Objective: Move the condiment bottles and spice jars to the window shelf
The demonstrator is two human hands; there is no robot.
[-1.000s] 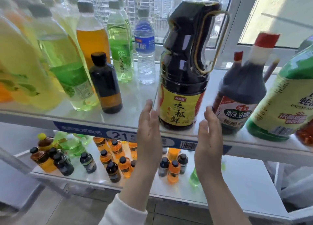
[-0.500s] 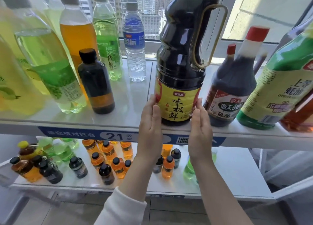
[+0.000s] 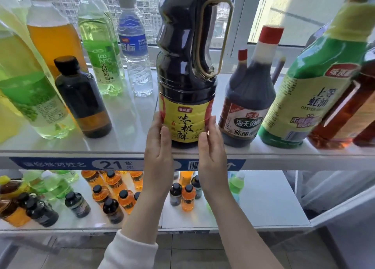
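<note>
— How are the hands posed?

— Both are raised to the front edge of the upper white shelf (image 3: 121, 143), palms facing each other. The left hand (image 3: 159, 147) and the right hand (image 3: 212, 147) flank the foot of the tall dark plastic bottle with a yellow label and looped handle (image 3: 185, 70), which stands upright at that edge by the window.

— And the grip?

— Flat on both sides: fingers straight and together, tips laid against the label's flanks, nothing curled round it (whether they press or merely touch, I cannot tell). A white sleeve (image 3: 129, 250) covers the left forearm; the right forearm is bare.

— What is hard to make out?

— The tall bottle's cap is cut off by the top of the frame. The green bottle with a pale label (image 3: 304, 90) on the right is blurred, and the amber bottle (image 3: 332, 130) beside it runs off the edge. The dark red-capped bottle (image 3: 246, 106) next to the right hand hides most of another behind it. The hands cover part of the blue strip (image 3: 60, 164) on the shelf front and some small orange bottles (image 3: 113, 187) on the lower shelf (image 3: 263, 203).
</note>
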